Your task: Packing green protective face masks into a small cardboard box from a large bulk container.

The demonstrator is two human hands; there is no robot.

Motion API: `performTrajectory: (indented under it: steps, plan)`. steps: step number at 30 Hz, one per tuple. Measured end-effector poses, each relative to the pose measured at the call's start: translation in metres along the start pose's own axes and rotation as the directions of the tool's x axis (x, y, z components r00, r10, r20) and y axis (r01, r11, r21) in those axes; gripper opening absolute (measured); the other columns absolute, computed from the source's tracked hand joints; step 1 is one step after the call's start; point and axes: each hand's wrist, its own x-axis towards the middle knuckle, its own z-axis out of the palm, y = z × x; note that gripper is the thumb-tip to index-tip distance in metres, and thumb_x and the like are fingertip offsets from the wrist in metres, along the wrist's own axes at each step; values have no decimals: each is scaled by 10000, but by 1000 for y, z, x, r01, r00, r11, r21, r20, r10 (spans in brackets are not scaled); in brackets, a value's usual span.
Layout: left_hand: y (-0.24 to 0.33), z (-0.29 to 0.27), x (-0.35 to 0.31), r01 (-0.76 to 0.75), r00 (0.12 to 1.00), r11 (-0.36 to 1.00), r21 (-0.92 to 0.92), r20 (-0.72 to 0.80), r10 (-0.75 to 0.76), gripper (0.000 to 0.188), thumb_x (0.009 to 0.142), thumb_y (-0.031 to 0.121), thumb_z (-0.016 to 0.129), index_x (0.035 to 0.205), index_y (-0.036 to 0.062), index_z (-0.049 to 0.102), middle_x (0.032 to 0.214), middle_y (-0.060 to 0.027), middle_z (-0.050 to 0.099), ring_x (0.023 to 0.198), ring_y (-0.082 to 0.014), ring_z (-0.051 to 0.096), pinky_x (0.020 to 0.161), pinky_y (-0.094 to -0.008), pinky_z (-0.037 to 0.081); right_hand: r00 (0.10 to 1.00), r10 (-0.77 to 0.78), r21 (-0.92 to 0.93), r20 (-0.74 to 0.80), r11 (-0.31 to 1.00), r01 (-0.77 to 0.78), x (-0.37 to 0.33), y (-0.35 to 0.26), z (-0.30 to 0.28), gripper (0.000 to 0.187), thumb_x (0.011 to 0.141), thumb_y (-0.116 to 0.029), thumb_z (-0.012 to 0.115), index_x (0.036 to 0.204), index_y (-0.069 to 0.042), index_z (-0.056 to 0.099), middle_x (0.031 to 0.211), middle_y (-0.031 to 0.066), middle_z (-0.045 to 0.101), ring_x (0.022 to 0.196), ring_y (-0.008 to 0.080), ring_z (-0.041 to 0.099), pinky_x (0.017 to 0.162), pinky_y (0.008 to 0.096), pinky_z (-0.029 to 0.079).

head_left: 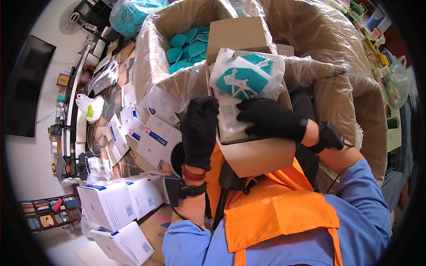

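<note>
Both my hands wear black gloves. My left hand (199, 131) grips the left side of a small open brown carton (257, 155) held against my orange apron. My right hand (270, 119) presses flat on white packets (228, 122) inside the carton. At the carton's far end lies a clear plastic bag of teal masks with white straps (246, 76). The carton's lid flap (237, 33) stands open at the back.
A large plastic-lined box (153, 75) holding several loose teal masks (186, 48) stands ahead on the left, another lined box (337, 57) on the right. White cartons (111, 204) are stacked low left, flat white boxes (153, 137) lie beside them.
</note>
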Motion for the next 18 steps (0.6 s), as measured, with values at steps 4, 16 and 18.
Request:
performTrajectory:
  steps: [4,16,18]
  plan:
    - [4,-7,4,22,1000,999,-25,18,-22,134,939,80,588,1064,45,623,877,-8,641,788,-79,579,683,-224,475,960,268,65,85,960,-273,-1,4,-24,163,846,-173,641,962,-61,669,968,169,659,877,329,656,797,389,526]
    - [36,26,5,13,984,985,174,172,-43,167,926,143,633,860,-8,654,714,-22,633,658,-77,560,635,-246,447,942,328,298,78,894,-336,20,-22,-78,242,892,-256,630,1005,-52,694,843,155,688,762,309,673,724,380,522]
    - [39,30,6,-1,988,995,102,157,-15,185,936,158,623,861,-8,658,695,-20,620,660,-74,555,632,-242,443,944,330,203,6,924,-324,23,-27,-67,199,862,-244,644,917,-64,710,820,133,687,748,300,670,688,386,510]
